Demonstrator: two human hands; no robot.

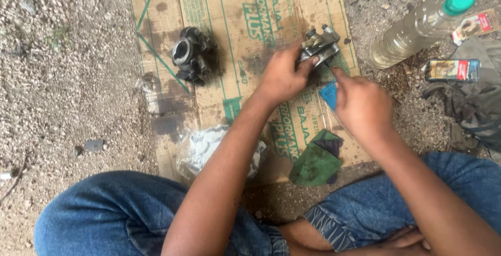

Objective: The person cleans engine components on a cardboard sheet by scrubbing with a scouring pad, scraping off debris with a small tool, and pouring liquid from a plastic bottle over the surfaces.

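Grey metal part (319, 46) gripped by left hand (282, 76), right hand (362, 105) pinching blue tool (329, 94) (arms outstretched)

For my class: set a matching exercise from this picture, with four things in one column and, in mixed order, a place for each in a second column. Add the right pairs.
Things
1. grey metal part
2. dark metal housing
3. plastic bottle
4. green rag

Places
A. lying on the gravel to the right of the cardboard
B. held in the left hand
C. on the cardboard's near edge, between the knees
D. alone on the cardboard, left of both hands

Pairs: 1-B, 2-D, 3-A, 4-C

The right hand pinches a thin tool with a blue handle against the grey metal part.
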